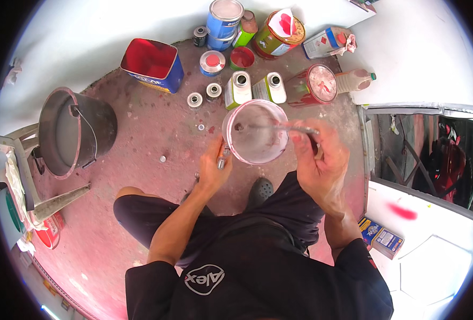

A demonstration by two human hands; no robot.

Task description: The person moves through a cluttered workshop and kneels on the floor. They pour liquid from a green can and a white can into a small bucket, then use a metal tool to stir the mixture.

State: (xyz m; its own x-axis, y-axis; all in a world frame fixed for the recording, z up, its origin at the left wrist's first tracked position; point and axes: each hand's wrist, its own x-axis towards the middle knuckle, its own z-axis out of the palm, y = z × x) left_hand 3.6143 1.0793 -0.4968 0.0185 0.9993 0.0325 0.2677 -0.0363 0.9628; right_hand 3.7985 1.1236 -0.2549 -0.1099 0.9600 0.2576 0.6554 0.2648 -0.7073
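Observation:
In front of me is a round white pot [255, 152], its inside and rim smeared with pinkish paint. My left hand [213, 164] is closed at its left side, with most of the fingers hidden. A small orange and silver cylinder [223, 156] shows between that hand and the pot; I cannot tell whether it is a handle. My right hand [324, 157] pinches a thin grey stick [295, 128] that reaches over the rim into the pot. The stick's far part is blurred, near a dark spot inside.
White-topped cans [238, 90] stand just beyond the pot, with a red-stained container [322, 84] to their right. Farther left is an open blue tin [159, 80], red inside. A dark bucket [95, 130] and a stool [60, 202] are at the left; a blue box [381, 237] is right.

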